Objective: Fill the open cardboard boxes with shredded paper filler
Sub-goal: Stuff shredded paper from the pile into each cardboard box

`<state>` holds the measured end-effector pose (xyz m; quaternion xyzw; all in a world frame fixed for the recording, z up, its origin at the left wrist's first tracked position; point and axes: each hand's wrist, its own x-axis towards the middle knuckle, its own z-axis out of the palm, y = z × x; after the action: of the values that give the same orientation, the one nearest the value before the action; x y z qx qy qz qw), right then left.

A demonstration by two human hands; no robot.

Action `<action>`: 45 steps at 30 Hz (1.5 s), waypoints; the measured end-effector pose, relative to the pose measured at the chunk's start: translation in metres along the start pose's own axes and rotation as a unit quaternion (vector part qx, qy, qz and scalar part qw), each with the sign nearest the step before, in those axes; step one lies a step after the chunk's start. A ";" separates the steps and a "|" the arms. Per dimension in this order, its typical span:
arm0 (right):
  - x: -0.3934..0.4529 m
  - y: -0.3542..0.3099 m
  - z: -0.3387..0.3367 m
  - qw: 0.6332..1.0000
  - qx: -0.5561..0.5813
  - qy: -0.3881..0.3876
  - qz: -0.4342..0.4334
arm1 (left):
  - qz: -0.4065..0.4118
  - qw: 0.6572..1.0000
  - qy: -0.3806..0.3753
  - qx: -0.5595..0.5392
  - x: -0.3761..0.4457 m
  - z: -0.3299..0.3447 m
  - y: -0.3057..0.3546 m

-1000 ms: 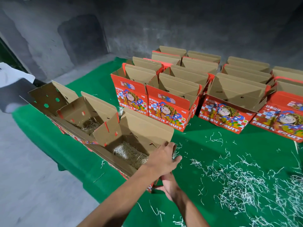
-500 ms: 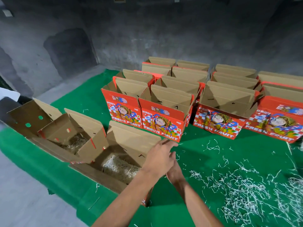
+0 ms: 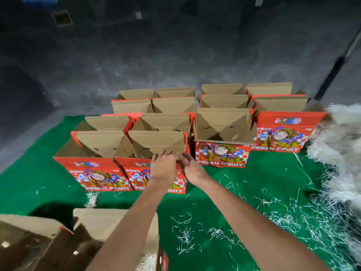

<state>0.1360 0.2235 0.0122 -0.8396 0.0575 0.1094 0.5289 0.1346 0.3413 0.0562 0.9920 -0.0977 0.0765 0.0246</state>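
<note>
Several open red "FRESH FRUIT" boxes stand in rows on the green cloth [image 3: 263, 178]. My left hand [image 3: 163, 166] reaches to the front box of the second column [image 3: 134, 168], its fingers hooked over the box's front rim. My right hand [image 3: 193, 169] is at the same box's right front corner, thumb raised; its grip is blurred. That box looks empty inside. A big heap of white shredded paper [image 3: 341, 153] lies at the right edge. A box with filler in it [image 3: 109, 222] sits at the bottom left under my left forearm.
Loose paper strands [image 3: 214, 231] are scattered over the cloth in front of me. Neighbouring empty boxes stand left [image 3: 91, 171] and right [image 3: 220, 153] of the one I touch. A dark concrete wall [image 3: 175, 55] rises behind the rows.
Both hands left the filled box at the near left and moved forward to the front box of the second column. My view swung right and up, bringing the paper heap into sight.
</note>
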 end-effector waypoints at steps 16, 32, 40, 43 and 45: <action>0.017 0.019 -0.052 0.986 -0.095 0.135 0.039 | 0.069 0.986 -0.133 -0.067 0.009 0.024 0.028; -0.145 0.155 -0.216 0.947 -0.250 0.149 0.138 | 0.252 0.928 -0.210 -0.177 -0.104 0.013 0.249; -0.205 0.200 -0.276 0.947 -0.257 0.119 0.155 | 0.287 0.880 -0.270 -0.266 -0.129 0.023 0.333; -0.227 0.216 -0.302 0.941 -0.265 0.128 0.168 | 0.285 0.862 -0.311 -0.282 -0.141 0.021 0.369; -0.240 0.228 -0.319 0.938 -0.270 0.140 0.167 | 0.272 0.852 -0.335 -0.296 -0.149 0.023 0.391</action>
<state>-0.1055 -0.1671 0.0042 -0.9360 0.2386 0.0890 0.2429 -0.0835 -0.0153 0.0238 0.8368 -0.3843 -0.2896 0.2613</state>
